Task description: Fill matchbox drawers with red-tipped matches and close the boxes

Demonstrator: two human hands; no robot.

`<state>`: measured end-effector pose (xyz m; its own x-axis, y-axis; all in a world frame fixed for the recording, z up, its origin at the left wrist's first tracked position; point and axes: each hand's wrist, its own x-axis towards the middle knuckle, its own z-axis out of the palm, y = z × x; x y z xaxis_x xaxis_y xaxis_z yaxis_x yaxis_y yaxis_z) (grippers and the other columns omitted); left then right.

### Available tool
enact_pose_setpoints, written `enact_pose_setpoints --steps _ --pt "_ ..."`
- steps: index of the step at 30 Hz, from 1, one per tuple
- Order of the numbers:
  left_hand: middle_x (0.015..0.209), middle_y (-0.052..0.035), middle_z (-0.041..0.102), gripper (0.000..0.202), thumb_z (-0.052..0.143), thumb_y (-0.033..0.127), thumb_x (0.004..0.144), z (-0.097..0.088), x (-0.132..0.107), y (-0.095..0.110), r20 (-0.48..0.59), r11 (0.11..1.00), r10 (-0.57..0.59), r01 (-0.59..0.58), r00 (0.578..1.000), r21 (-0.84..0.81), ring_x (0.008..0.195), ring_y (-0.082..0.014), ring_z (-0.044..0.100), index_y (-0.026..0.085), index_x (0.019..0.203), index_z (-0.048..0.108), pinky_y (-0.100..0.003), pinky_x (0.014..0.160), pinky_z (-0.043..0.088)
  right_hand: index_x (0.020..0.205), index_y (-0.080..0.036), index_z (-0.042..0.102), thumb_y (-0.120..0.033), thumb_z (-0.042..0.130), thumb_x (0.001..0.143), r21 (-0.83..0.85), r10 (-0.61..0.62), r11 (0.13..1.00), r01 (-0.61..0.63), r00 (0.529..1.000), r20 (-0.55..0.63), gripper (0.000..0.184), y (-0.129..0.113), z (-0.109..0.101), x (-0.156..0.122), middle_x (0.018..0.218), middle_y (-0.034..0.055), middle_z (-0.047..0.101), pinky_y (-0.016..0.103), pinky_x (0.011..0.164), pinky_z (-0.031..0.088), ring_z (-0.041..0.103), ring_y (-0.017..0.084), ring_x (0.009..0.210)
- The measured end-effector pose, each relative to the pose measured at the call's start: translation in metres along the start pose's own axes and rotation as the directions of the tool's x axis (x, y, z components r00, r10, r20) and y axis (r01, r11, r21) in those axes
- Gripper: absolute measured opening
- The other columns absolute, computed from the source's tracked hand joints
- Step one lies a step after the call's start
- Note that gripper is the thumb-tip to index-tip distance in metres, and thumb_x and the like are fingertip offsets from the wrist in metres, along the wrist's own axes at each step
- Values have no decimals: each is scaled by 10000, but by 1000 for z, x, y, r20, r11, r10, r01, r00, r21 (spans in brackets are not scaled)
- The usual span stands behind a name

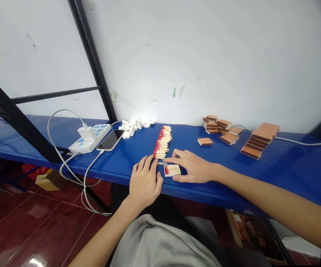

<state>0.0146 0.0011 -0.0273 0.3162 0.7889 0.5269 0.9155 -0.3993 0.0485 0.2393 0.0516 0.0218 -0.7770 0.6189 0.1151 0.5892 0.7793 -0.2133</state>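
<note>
A long pile of red-tipped matches [163, 142] lies on the blue bench [288, 167]. Just in front of it sits a small open match tray [172, 170] with matches in it. My right hand [193, 167] rests flat beside the tray, thumb and forefinger touching its sides, fingers stretched toward the pile. My left hand [145, 181] lies palm down on the bench to the tray's left, fingers apart, fingertips close to a loose match [162, 163]. Neither hand has anything lifted.
Brown matchbox sleeves [218, 126] are stacked at the back right, with a fanned stack [259, 140] further right and a single one [205, 141] apart. White inner trays [134, 126], a phone [110, 140] and a power strip [89, 139] with cables lie left. A black shelf post [93, 63] rises behind.
</note>
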Motion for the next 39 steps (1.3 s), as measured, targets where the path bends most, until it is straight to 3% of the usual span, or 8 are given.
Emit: enact_pose_setpoints --steps 4,9,14,20,30,39 --pt "1381 -161 574 411 430 254 948 1 0 0 -26 1000 4 -4 1000 -3 1286 -332 496 115 1297 596 -489 1014 441 1428 -256 529 -551 569 926 13 -18 1000 18 1000 -13 584 2 0 -2 1130 98 537 401 834 416 525 232 905" --pt "1299 -169 586 375 449 230 931 2 0 0 -54 1000 8 -9 998 -10 1172 -321 535 111 1253 600 -467 959 461 1476 -298 479 -558 560 933 42 -48 998 49 999 -12 608 6 1 -2 1117 87 523 410 849 414 523 229 918" --pt "1275 -161 574 398 470 228 913 -1 0 1 -20 1000 -13 13 1000 8 1112 -315 537 129 1282 581 -458 924 463 1436 -310 532 -558 574 925 72 -38 997 39 999 -15 569 6 2 -2 1113 79 514 405 847 417 524 223 904" --pt "1317 -158 540 475 460 248 930 -6 2 1 37 999 13 -15 999 46 1140 -325 513 164 1391 538 -475 939 452 1414 -311 556 -539 579 927 77 -26 997 27 1000 -11 538 4 1 -2 1061 66 506 410 851 416 523 208 860" --pt "1314 -151 555 398 464 236 927 -4 0 1 9 1000 7 -7 1000 6 1152 -321 517 155 1290 603 -467 938 453 1405 -292 566 -546 566 932 79 -38 996 40 999 -27 537 6 2 -2 1089 81 530 417 860 416 525 222 898" --pt "1337 -155 555 450 458 247 933 -4 1 2 16 999 13 -14 1000 29 1171 -329 523 158 1362 562 -479 952 457 1406 -290 566 -551 569 928 63 -57 996 59 998 -40 545 8 3 -2 1097 81 522 399 842 414 525 218 892"
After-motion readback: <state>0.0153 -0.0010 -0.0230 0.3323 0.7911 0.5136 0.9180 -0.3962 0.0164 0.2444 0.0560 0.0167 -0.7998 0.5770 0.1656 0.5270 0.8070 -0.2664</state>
